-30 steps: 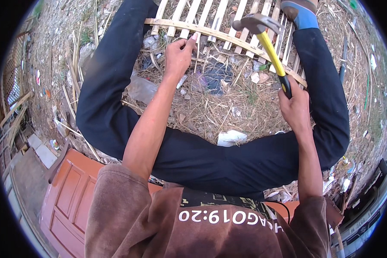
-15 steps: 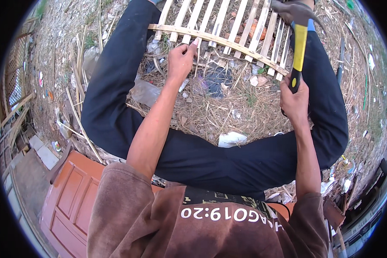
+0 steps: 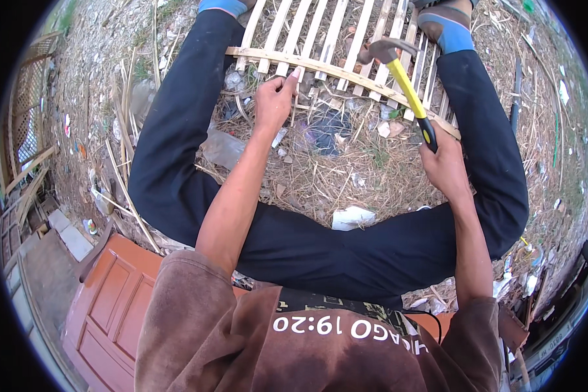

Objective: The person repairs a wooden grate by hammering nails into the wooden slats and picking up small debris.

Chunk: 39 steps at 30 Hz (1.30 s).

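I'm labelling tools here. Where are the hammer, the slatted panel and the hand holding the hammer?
hammer (image 3: 408, 85): head view, on the yellow handle.
slatted panel (image 3: 274, 57): head view, on the cross strip.
right hand (image 3: 445, 163): head view, on the back of the hand.

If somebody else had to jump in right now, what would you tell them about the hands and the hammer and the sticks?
Left hand: fingers pinched at the near cross strip of the bamboo slat panel; what they pinch is too small to tell.
Right hand: gripping the yellow-handled hammer, whose head is low over the cross strip, right of the left hand.
Panel: flat on littered straw ground, between the person's legs.
Done: the cross strip lies across the slats.
Left: cannot tell how many joints are fixed.
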Tool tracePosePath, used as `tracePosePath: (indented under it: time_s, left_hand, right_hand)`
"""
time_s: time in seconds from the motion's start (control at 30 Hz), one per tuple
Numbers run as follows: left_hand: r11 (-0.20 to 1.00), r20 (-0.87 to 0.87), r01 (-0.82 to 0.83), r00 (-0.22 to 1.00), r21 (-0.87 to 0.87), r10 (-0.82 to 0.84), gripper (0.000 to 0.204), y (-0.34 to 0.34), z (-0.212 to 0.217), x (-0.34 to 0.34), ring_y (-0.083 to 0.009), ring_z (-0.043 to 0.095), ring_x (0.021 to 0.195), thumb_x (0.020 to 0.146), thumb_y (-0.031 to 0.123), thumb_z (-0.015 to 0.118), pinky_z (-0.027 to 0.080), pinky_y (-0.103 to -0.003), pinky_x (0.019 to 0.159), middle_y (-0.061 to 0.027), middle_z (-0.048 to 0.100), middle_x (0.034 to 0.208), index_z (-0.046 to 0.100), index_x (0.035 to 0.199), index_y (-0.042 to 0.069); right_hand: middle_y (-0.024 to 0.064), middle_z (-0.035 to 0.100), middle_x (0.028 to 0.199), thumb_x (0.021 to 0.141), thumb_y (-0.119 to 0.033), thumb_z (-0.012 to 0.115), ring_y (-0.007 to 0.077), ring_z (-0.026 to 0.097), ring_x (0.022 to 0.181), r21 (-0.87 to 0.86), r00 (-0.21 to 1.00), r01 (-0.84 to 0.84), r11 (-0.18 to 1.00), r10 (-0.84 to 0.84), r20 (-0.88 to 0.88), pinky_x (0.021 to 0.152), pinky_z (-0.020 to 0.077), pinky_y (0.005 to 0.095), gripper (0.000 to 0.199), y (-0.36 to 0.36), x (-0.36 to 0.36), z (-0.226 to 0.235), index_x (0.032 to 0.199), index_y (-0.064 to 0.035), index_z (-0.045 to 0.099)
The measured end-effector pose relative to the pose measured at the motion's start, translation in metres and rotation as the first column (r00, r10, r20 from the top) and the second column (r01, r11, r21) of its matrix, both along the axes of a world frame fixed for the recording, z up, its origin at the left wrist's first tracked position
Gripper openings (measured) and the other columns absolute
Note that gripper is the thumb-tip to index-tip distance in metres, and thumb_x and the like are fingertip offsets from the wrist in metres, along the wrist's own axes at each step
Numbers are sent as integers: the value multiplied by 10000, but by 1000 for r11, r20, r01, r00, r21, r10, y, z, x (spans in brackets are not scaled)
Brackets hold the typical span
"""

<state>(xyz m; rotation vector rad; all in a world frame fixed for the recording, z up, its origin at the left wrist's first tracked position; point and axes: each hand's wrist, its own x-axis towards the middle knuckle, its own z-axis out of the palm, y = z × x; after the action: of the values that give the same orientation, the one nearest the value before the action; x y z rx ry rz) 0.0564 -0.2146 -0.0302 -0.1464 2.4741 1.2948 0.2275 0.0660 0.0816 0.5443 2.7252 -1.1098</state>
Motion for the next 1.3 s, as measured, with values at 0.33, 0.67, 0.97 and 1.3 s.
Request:
tracePosePath:
  time_s: [0.33, 0.67, 0.97, 1.3]
  left_hand:
    - [1000, 42, 5, 999, -7, -4, 518, 2, 8, -1, -121, 439, 546, 910, 458, 657, 358, -325, 549, -41, 509, 524, 682, 682, -7]
    - [1000, -18, 18, 1000, 16, -17, 559, 0, -2, 1, -126, 424, 537, 917, 492, 639, 352, -327, 540, -33, 466, 506, 659, 661, -5]
    - [999, -12, 52, 999, -12, -52, 539, 3, 4, -1, -121, 438, 539, 929, 454, 637, 358, -323, 538, -45, 495, 520, 653, 673, -20]
    - [999, 4, 41, 999, 16, -41, 544, 2, 2, 1, -138, 440, 537, 925, 471, 627, 373, -334, 552, -72, 505, 524, 663, 675, -11]
  right_hand:
    - [261, 581, 679, 828, 15, 558, 474, 608, 707, 44, 990, -121, 992, 117, 82, 629, 439, 517, 246, -24, -5, 11, 1069, -28, 556]
    - [251, 589, 693, 830, -10, 608, 477, 597, 685, 124, 1000, 19, 992, -17, -17, 612, 459, 476, 299, -7, 7, -7, 1128, -4, 574]
    - [282, 578, 660, 848, -7, 576, 488, 604, 708, 212, 990, -97, 972, 73, 119, 604, 432, 550, 230, -6, 17, -25, 1073, -43, 547]
    - [277, 572, 650, 841, -11, 602, 467, 611, 676, 291, 990, -114, 950, 83, 117, 579, 435, 533, 308, -18, 13, -20, 1144, -51, 562]
